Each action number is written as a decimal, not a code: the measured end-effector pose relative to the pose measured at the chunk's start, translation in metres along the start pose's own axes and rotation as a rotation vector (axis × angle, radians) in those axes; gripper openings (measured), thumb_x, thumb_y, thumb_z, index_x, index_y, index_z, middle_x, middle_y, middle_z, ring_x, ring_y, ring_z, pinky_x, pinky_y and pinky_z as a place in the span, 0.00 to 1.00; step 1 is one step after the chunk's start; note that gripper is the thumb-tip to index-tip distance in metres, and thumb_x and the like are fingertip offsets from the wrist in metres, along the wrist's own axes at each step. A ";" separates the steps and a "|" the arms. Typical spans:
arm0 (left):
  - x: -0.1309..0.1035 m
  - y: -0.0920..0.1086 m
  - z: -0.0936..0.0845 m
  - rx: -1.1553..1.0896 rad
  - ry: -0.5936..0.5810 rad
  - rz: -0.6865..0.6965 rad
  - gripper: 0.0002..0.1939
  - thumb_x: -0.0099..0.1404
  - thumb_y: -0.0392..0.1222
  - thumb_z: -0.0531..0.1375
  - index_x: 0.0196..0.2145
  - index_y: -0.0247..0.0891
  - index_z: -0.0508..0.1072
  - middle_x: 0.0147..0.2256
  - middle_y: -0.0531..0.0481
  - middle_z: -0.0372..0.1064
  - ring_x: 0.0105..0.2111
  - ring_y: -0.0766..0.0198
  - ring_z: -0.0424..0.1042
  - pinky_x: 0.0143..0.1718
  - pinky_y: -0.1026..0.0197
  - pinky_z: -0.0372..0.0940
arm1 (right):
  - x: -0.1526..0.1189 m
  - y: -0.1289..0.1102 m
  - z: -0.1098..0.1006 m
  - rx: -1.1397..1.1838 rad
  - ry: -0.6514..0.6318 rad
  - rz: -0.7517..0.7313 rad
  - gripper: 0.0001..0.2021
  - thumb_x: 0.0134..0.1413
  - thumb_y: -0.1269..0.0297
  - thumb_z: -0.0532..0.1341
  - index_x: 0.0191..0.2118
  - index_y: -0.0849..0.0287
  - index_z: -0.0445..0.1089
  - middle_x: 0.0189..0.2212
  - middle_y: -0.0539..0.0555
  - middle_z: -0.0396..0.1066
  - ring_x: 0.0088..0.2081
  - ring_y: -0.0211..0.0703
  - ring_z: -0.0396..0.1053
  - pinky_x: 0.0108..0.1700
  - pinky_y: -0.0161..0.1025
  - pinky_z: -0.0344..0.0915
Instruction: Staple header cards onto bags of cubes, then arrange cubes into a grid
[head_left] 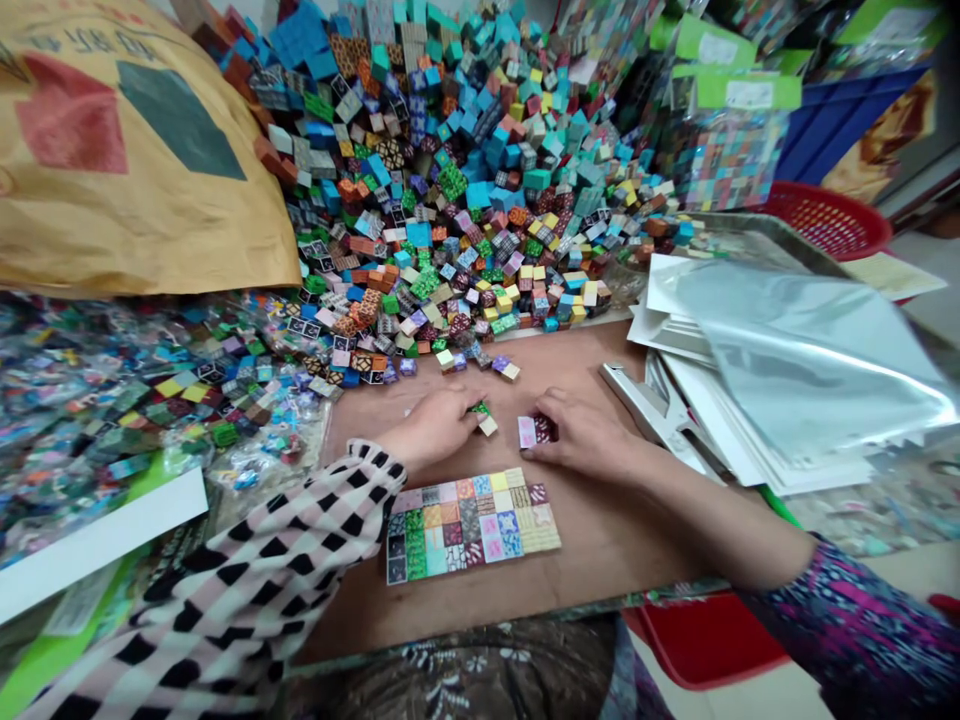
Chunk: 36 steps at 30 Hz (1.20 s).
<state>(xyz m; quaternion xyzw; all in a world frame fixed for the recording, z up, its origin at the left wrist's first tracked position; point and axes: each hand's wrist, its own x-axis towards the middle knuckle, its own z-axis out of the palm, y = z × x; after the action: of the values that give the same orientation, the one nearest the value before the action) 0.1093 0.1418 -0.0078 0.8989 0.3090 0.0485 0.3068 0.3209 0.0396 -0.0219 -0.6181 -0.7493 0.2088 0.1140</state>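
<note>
My left hand (437, 428) has its fingers closed on a small green and cream block (486, 417), just above the brown board (600, 550). To its right, my right hand (577, 432) pinches a pair of printed cube blocks (531, 432), one pink and white, the other dark red. Nearer to me, a flat rectangle of patterned cube blocks (469, 525) lies on the board in rows, with one stepped corner at its upper right. Beyond my hands, a few loose blocks (504, 367) lie at the edge of the big block pile (450, 200).
A yellow sack (142, 170) leans at the left over small bagged pieces (135, 400). At the right are a stapler-like metal tool (660, 415), white cards (720, 420) under clear plastic sheets (810, 340), and a red basket (829, 220). Bagged block sets (727, 140) stand behind.
</note>
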 end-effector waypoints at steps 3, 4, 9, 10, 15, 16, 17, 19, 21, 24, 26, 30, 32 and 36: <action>0.000 -0.002 0.002 0.050 0.015 -0.002 0.15 0.67 0.35 0.52 0.48 0.37 0.74 0.48 0.43 0.72 0.49 0.56 0.68 0.53 0.50 0.63 | 0.001 -0.001 0.000 0.007 -0.007 -0.011 0.13 0.53 0.61 0.66 0.42 0.60 0.69 0.41 0.58 0.68 0.43 0.50 0.67 0.44 0.43 0.62; -0.001 -0.002 0.002 0.067 0.019 -0.007 0.15 0.67 0.35 0.52 0.48 0.36 0.73 0.47 0.41 0.72 0.49 0.55 0.68 0.53 0.50 0.63 | 0.001 -0.002 0.001 0.013 -0.012 -0.017 0.13 0.54 0.61 0.65 0.43 0.61 0.69 0.42 0.58 0.68 0.44 0.50 0.67 0.45 0.43 0.62; -0.007 0.006 -0.003 0.125 0.019 -0.033 0.14 0.66 0.36 0.54 0.47 0.32 0.73 0.44 0.40 0.69 0.48 0.53 0.67 0.51 0.49 0.63 | 0.003 -0.003 0.001 0.047 -0.023 -0.039 0.15 0.56 0.60 0.64 0.48 0.58 0.71 0.44 0.58 0.68 0.45 0.50 0.68 0.46 0.44 0.63; -0.008 0.008 -0.004 0.130 0.012 -0.033 0.14 0.65 0.36 0.56 0.48 0.33 0.72 0.45 0.40 0.69 0.48 0.53 0.67 0.51 0.49 0.63 | 0.003 -0.003 0.001 0.048 -0.022 -0.037 0.16 0.56 0.60 0.64 0.49 0.58 0.71 0.44 0.58 0.68 0.45 0.50 0.68 0.47 0.44 0.63; -0.010 0.012 -0.002 0.154 -0.022 -0.035 0.14 0.62 0.38 0.59 0.47 0.36 0.71 0.48 0.42 0.66 0.49 0.53 0.68 0.51 0.50 0.64 | 0.006 -0.004 0.002 0.050 -0.042 -0.017 0.19 0.58 0.57 0.63 0.54 0.54 0.71 0.42 0.57 0.67 0.42 0.48 0.68 0.45 0.43 0.64; -0.009 0.011 0.000 0.161 -0.025 -0.038 0.13 0.62 0.37 0.58 0.46 0.36 0.71 0.48 0.43 0.66 0.49 0.53 0.68 0.51 0.50 0.64 | 0.006 -0.004 0.001 0.042 -0.054 -0.013 0.20 0.58 0.56 0.63 0.55 0.53 0.71 0.41 0.57 0.66 0.41 0.48 0.68 0.44 0.43 0.64; -0.008 0.011 0.001 0.169 -0.027 -0.040 0.13 0.62 0.37 0.58 0.45 0.36 0.71 0.47 0.43 0.67 0.48 0.53 0.68 0.51 0.50 0.64 | 0.006 -0.004 0.001 0.032 -0.067 -0.005 0.20 0.57 0.56 0.63 0.56 0.51 0.71 0.40 0.57 0.66 0.41 0.48 0.68 0.44 0.43 0.64; -0.007 0.011 0.003 0.181 -0.030 -0.042 0.13 0.62 0.35 0.57 0.46 0.36 0.71 0.46 0.43 0.67 0.48 0.53 0.69 0.50 0.49 0.65 | 0.006 -0.004 0.000 0.020 -0.080 0.011 0.23 0.56 0.56 0.64 0.58 0.49 0.69 0.40 0.56 0.67 0.41 0.48 0.68 0.43 0.42 0.64; -0.007 0.011 0.003 0.186 -0.032 -0.042 0.15 0.62 0.35 0.57 0.47 0.37 0.70 0.46 0.43 0.67 0.48 0.53 0.69 0.50 0.50 0.65 | 0.005 -0.004 -0.002 0.030 -0.072 0.007 0.26 0.55 0.57 0.66 0.60 0.51 0.67 0.42 0.57 0.67 0.43 0.49 0.68 0.44 0.42 0.64; -0.008 0.012 0.003 0.193 -0.035 -0.040 0.14 0.63 0.36 0.56 0.48 0.38 0.70 0.46 0.43 0.68 0.48 0.54 0.69 0.50 0.50 0.65 | 0.003 -0.003 -0.004 0.055 -0.050 -0.010 0.26 0.52 0.62 0.68 0.57 0.56 0.67 0.46 0.59 0.68 0.47 0.50 0.67 0.47 0.42 0.63; -0.008 0.011 0.003 0.202 -0.035 -0.040 0.14 0.65 0.36 0.55 0.48 0.38 0.70 0.47 0.43 0.68 0.48 0.54 0.69 0.50 0.50 0.65 | 0.001 0.000 -0.004 0.042 -0.053 -0.004 0.22 0.52 0.63 0.67 0.53 0.58 0.69 0.45 0.59 0.68 0.46 0.50 0.67 0.46 0.42 0.63; -0.009 0.011 0.002 0.231 -0.025 -0.055 0.14 0.65 0.35 0.54 0.49 0.37 0.69 0.48 0.42 0.67 0.48 0.54 0.68 0.50 0.50 0.64 | -0.004 0.008 -0.004 0.017 -0.081 -0.010 0.13 0.52 0.62 0.66 0.43 0.60 0.71 0.42 0.58 0.68 0.44 0.49 0.67 0.45 0.43 0.63; -0.011 0.014 0.000 0.248 -0.017 -0.066 0.15 0.66 0.35 0.54 0.49 0.36 0.69 0.49 0.41 0.65 0.48 0.54 0.68 0.50 0.50 0.65 | -0.009 0.011 -0.005 0.033 -0.098 -0.014 0.14 0.52 0.63 0.66 0.44 0.60 0.70 0.43 0.59 0.67 0.45 0.50 0.66 0.47 0.44 0.64; -0.028 0.033 -0.003 0.362 0.000 -0.044 0.15 0.67 0.36 0.52 0.50 0.34 0.69 0.48 0.40 0.64 0.47 0.52 0.67 0.49 0.48 0.64 | -0.027 0.011 -0.009 0.084 -0.139 -0.026 0.15 0.53 0.67 0.65 0.48 0.60 0.71 0.45 0.59 0.65 0.45 0.49 0.67 0.50 0.44 0.65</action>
<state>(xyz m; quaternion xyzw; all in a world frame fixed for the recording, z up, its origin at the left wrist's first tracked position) 0.1036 0.1064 0.0168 0.9324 0.3322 -0.0148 0.1412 0.3407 0.0168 -0.0164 -0.5868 -0.7540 0.2811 0.0901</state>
